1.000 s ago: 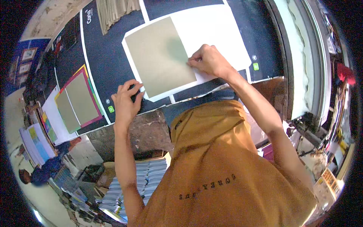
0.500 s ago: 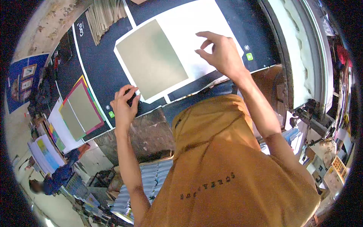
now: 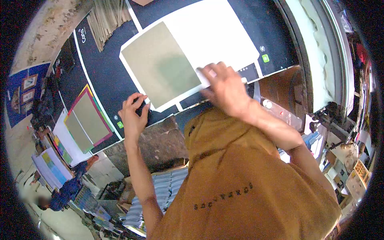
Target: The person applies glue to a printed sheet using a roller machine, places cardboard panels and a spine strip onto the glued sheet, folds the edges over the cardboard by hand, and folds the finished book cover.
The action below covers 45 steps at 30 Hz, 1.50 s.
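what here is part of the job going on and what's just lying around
In use, it seems:
- grey board, lying on the white sheet
- white sheet, with left hand and right hand at its near side

Apparently just lying about:
- strips
- grey panels on coloured sheets
- printed stack

Open lane: bare table between white sheet and coloured-edged boards. Strip bundle obstructs its far end; left hand occupies the near end. Passage over the sheet's right half open, except at its near edge, where right hand intrudes. Pale machine ledge bounds the right side.
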{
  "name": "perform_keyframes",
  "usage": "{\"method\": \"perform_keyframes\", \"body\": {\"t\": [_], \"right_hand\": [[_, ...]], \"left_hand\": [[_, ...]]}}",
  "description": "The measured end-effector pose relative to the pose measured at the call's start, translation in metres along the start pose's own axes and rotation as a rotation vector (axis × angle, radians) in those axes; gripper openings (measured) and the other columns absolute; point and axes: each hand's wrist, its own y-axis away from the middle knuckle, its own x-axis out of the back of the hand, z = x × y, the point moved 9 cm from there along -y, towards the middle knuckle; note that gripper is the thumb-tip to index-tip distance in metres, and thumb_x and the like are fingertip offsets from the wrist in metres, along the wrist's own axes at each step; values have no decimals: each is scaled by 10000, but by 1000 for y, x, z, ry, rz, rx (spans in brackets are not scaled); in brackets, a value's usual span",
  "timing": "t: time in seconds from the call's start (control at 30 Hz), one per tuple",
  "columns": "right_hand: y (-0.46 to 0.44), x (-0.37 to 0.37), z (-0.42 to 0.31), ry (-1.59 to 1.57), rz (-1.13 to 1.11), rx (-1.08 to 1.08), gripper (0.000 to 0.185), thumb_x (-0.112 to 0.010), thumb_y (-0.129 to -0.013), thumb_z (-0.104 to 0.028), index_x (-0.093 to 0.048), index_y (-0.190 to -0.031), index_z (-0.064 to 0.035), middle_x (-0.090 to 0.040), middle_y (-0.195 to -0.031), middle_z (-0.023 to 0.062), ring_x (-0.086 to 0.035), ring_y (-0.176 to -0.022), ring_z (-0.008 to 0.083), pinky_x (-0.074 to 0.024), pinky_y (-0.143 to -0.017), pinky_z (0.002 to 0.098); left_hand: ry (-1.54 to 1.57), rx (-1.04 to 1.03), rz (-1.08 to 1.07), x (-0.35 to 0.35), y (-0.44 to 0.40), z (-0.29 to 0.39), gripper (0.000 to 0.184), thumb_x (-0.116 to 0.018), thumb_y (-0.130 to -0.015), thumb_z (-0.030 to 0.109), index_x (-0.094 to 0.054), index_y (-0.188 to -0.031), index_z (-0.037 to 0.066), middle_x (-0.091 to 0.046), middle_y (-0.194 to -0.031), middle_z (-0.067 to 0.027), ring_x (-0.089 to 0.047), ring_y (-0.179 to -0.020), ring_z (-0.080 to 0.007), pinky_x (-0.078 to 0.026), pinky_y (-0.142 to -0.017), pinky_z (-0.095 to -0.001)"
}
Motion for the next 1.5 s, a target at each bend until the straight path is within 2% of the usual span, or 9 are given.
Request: {"method": "perform_keyframes", "body": {"t": [0.07,0.17,0.27,0.4,0.5,0.6,0.7,0.8,1.5], "right_hand": [[2,-23,-38,-30,-48,126,491,-771,-813,-222,-583,-1255,-117,-589,-1200,96,-593,-1098,281,-528,-922,424],[-11,-50,-74,-11,-34,146,482,-724,-792,-154,-571,-1245,-94,-563,-1241,143,-578,-1147,326,-534,-955,422],[-23,-57,-86,111,44,140,499,-688,-787,-117,-561,-1267,-71,-513,-1325,201,-551,-1190,368,-537,-941,454],[-29,-65,-75,160,-20,38,620,-690,-777,-90,-517,-1372,-58,-439,-1426,238,-526,-1222,388,-523,-915,516],[-32,-66,-72,164,-112,27,665,-691,-777,-78,-490,-1411,-66,-435,-1426,236,-519,-1227,386,-525,-913,508],[-33,-76,-70,148,-194,39,772,-741,-781,-176,-428,-1479,-71,-416,-1478,272,-494,-1259,429,-465,-956,570],[-34,-78,-69,132,-181,52,837,-760,-763,-172,-389,-1508,-74,-411,-1479,274,-503,-1257,441,-467,-953,577],[-35,-69,-70,146,-125,48,713,-686,-796,-82,-435,-1462,-63,-434,-1443,259,-530,-1214,398,-533,-887,506],[-27,-77,-70,154,-158,11,814,-681,-813,-149,-339,-1547,-66,-408,-1489,303,-454,-1300,428,-512,-927,531]], "left_hand": [[-18,14,4,3,1,5,256,-739,-866,201,-764,-1114,142,-656,-1222,8,-595,-1116,-250,-375,-934,-441],[-78,34,-31,4,-1,8,264,-760,-853,164,-756,-1115,129,-673,-1198,-25,-612,-1138,-271,-444,-1002,-415],[-71,-2,-13,1,0,3,264,-749,-855,185,-760,-1116,147,-665,-1201,-5,-604,-1110,-259,-404,-939,-437],[-58,5,4,6,0,9,257,-742,-855,191,-763,-1108,152,-663,-1212,2,-604,-1092,-261,-387,-906,-442],[-39,0,14,7,1,9,255,-740,-856,189,-762,-1106,147,-663,-1209,-2,-604,-1081,-258,-387,-892,-440],[-47,7,4,8,0,11,253,-737,-859,189,-762,-1107,144,-662,-1204,-1,-603,-1076,-256,-383,-892,-441],[-36,19,0,8,0,10,249,-734,-864,189,-763,-1107,147,-659,-1201,0,-600,-1079,-254,-377,-901,-446],[-35,35,-2,8,1,11,254,-734,-867,185,-762,-1117,153,-653,-1210,1,-594,-1093,-249,-371,-916,-450],[-96,47,-23,5,2,16,286,-734,-863,140,-753,-1148,153,-639,-1233,-4,-580,-1131,-254,-372,-949,-446]]}}
